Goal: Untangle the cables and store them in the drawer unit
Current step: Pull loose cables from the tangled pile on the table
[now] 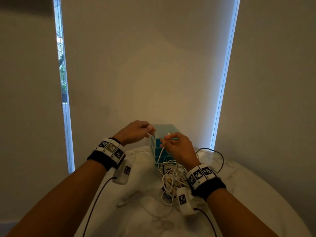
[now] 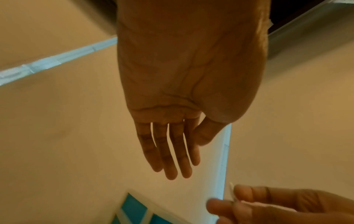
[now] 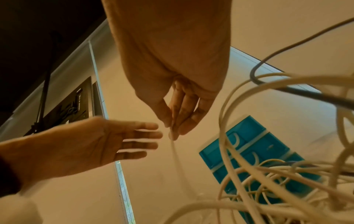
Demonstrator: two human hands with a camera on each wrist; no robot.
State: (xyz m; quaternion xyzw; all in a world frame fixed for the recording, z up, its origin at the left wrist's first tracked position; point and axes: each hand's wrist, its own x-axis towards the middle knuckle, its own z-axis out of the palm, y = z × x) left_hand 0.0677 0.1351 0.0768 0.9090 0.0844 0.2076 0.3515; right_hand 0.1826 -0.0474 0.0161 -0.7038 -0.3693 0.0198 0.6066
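Observation:
A tangle of white cables (image 1: 171, 177) (image 3: 268, 174) lies on the marble table (image 1: 248, 185), in front of a small blue drawer unit (image 1: 168, 129) (image 3: 247, 136) with its drawers closed. My right hand (image 1: 166, 139) (image 3: 172, 130) is raised above the tangle. It pinches one white cable (image 1: 161, 153) (image 3: 176, 151) close to its end, and the cable hangs down into the heap. My left hand (image 1: 150, 131) (image 2: 176, 171) hovers just left of it with straight fingers, holding nothing.
A dark grey cable (image 1: 220, 156) (image 3: 306, 94) loops out of the tangle to the right. Another white cable (image 1: 140, 153) lies on the table at the left, and a loose white plug (image 1: 121, 204) near the front. Roller blinds hang behind the drawer unit.

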